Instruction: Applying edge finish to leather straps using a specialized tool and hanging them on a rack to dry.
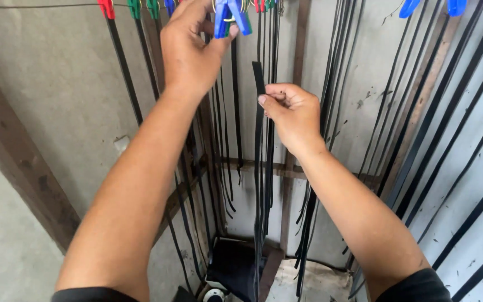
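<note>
While it hangs straight down the middle of the scene, the black strip (pixel 259 140) has its top end sticking up just above the right hand (pixel 292 114), which pinches it between thumb and curled fingers near that end. The strip's lower length drops past both forearms toward a dark container (pixel 236 268) on the floor below.

Up and to the left, the left hand (pixel 188 50) is raised to the line of pegs, its thumb and fingers closed on a blue clothespin (pixel 230 17), squeezing it. The clothespin sits just above and left of the strip's free top end, apart from it.

Along the same top line, a red clothespin (pixel 106 8) and 2 green clothespins (pixel 143 8) stand to the left of the left hand, each gripping its own black strip that hangs down in front of the wall. More black strips hang behind the hands in a dense bunch (pixel 225 145), some ending near a horizontal wooden batten (pixel 264 168). To the far right, 2 more blue clothespins (pixel 431 8) hold another group of long strips (pixel 420 140) that slant across a pale wall (pixel 57 100). A dark wooden beam (pixel 23 168) runs diagonally at the left.
</note>
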